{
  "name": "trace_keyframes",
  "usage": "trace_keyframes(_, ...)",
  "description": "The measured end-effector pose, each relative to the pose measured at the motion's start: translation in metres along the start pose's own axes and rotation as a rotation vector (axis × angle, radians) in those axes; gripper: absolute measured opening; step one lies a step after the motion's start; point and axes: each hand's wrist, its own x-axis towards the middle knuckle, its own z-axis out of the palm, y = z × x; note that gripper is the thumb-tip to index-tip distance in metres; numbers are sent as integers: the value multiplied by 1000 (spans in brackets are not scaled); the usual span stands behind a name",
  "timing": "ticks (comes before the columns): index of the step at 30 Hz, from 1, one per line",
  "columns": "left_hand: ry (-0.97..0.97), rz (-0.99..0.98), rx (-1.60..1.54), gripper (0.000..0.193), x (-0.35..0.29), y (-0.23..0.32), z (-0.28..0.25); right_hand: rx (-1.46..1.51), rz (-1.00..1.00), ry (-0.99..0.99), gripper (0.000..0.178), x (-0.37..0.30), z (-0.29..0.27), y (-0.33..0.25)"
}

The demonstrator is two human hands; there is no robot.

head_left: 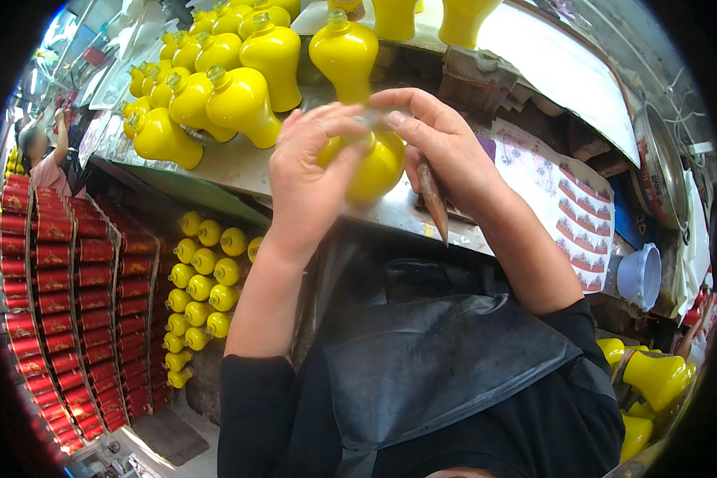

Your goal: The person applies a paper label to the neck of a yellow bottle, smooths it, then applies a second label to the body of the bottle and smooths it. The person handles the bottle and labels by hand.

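A glossy yellow bottle (pixel 378 171) with a rounded shoulder stands at the near edge of the bench, partly covered by my hands and blurred. My left hand (pixel 311 163) curls over its left side near the neck, smeared by motion, thumb and forefinger bent toward each other. From the right, my right hand (pixel 446 143) reaches the neck with thumb and forefinger pinched around something pale and thin that I cannot make out. A brown pointed stick (pixel 432 203) is tucked in the curled lower fingers of that hand, tip down.
More yellow bottles (pixel 243 107) crowd the bench's far left. Printed sheets (pixel 577 211) with red-brown patterns lie right of my right arm, beside a pale tub (pixel 639 276). Stacked red cylinders (pixel 56 279) and rows of yellow bottles (pixel 203 260) fill the lower left. Another person (pixel 48 163) is far left.
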Motion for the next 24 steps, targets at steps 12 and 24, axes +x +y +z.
trace_keyframes(12,-78,-23,-23,17,-5,2,0,-110,-132,84,33,-18,7,11)
trace_keyframes(24,-21,-200,-204,57,-24,-13,7,-189,-129,88,34,-20,5,12)
